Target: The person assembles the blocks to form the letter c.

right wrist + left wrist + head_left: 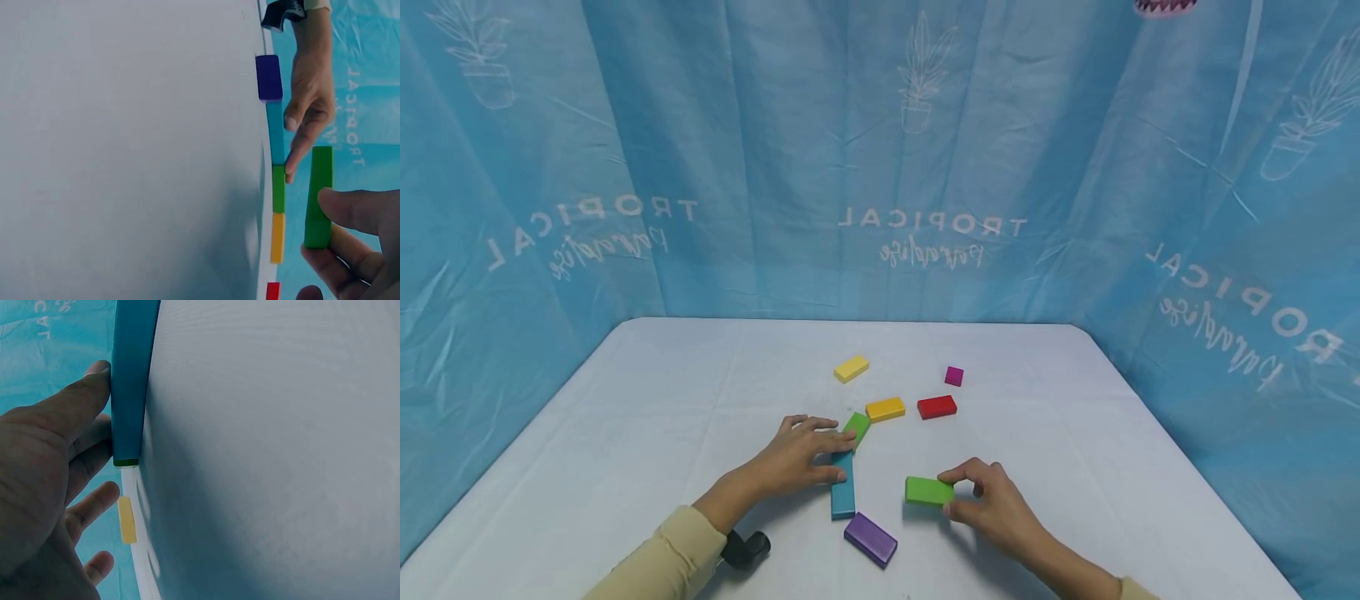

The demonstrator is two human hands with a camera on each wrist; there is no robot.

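Note:
My right hand (992,504) pinches a bright green block (927,492) by its right end, between thumb and fingers. That block is held above the table, with a shadow under it; in the right wrist view the green block (319,197) is apart from the others. My left hand (797,457) rests on a teal block (842,496), its thumb on top and its fingertips reaching a second green block (857,427). In the left wrist view the thumb touches the teal block (131,381) while other fingers spread loosely. A purple block (871,539) lies at the teal block's near end.
Beyond the second green block lie an orange-yellow block (885,409), a red block (937,407), a pale yellow block (852,368) and a small magenta cube (954,376). The white table (700,400) is backed by a blue printed curtain (790,167). A black device (747,550) sits at the left wrist.

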